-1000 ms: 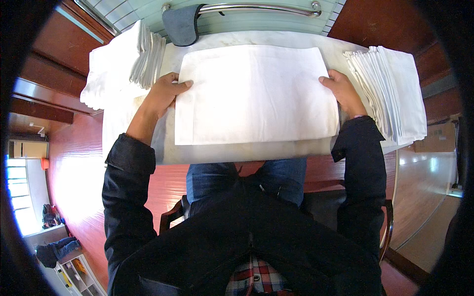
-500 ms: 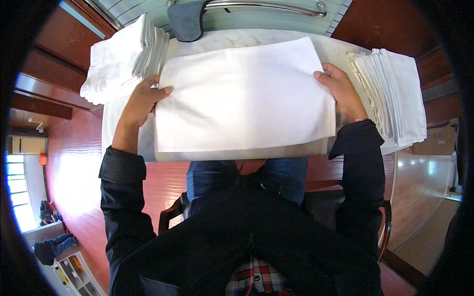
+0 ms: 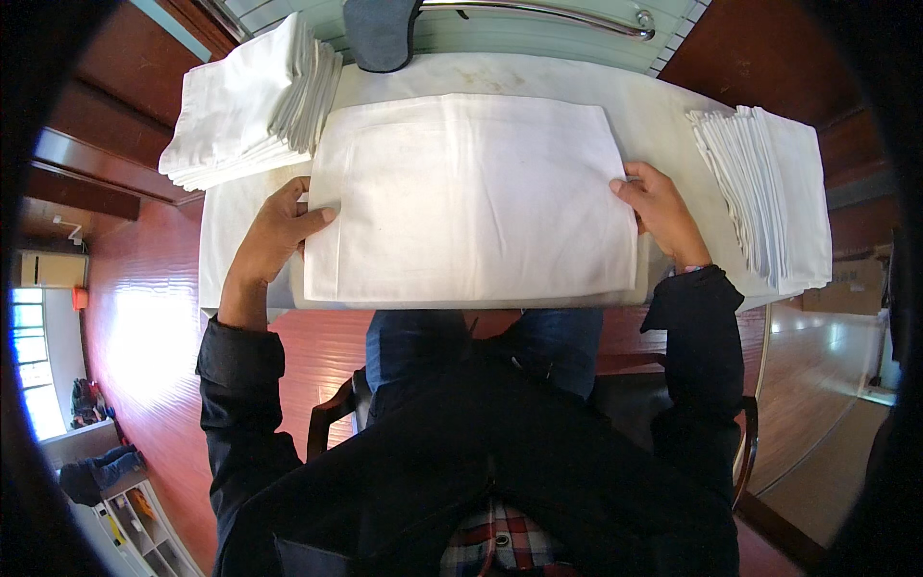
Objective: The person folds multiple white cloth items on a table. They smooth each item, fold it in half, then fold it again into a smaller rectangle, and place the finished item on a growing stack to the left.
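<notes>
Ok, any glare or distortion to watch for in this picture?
Head view: bright glare on the red floor at left; window washed out; table edges look bowed, likely by the fisheye; corners black; held white cloth clear enough to show creases.

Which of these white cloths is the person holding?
The flat middle cloth: the left hand and right hand grip its side edges. The others lie in the left stack and right stack.

White rect. cloth, nearly flat, wide L-to-R, w/ faint creases, held both ends.
</notes>
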`<state>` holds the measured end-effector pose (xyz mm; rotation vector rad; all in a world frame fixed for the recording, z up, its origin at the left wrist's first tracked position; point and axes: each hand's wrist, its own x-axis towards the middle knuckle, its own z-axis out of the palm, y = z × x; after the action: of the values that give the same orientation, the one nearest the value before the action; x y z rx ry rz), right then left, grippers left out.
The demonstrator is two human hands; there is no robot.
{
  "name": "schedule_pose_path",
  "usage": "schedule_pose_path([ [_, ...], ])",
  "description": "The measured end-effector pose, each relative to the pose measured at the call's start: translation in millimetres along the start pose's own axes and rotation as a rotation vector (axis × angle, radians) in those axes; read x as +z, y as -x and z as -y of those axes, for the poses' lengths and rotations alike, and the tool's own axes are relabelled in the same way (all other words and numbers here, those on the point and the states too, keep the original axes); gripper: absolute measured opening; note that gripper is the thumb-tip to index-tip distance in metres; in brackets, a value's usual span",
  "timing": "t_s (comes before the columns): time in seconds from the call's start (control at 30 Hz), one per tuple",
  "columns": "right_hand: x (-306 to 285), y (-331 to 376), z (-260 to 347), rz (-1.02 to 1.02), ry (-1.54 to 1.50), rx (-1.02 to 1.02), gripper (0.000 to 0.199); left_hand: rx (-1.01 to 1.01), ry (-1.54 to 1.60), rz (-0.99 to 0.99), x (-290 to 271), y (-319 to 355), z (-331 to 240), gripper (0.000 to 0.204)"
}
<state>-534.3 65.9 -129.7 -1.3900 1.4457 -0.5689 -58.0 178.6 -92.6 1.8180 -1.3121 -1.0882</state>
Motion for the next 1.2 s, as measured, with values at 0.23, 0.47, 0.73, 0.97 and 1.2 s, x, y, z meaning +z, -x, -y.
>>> schedule_pose_path([
  [0.23,-1,-1,-5,-0.128,0.216,-0.093,0.04,0.149,0.328,0.098,16,6,-39,0.056],
  [0.47,6,9,6,-0.195,0.118,-0.308,0.037,0.3,0.121,0.213,102,-10,-115,0.061],
  [0.73,12,23,6,0.157,-0.358,-0.009,0.043,0.217,0.144,0.575,235,-52,-139,0.061],
  [0.97,29,19,-13,0.005,0.018,-0.249,0.042,0.747,-0.343,0.194,203,-118,-115,0.039],
  [1.2,25,45,-1,-0.029,-0.066,-0.264,0.035,0.572,-0.77,0.139,187,-190,-132,0.059],
])
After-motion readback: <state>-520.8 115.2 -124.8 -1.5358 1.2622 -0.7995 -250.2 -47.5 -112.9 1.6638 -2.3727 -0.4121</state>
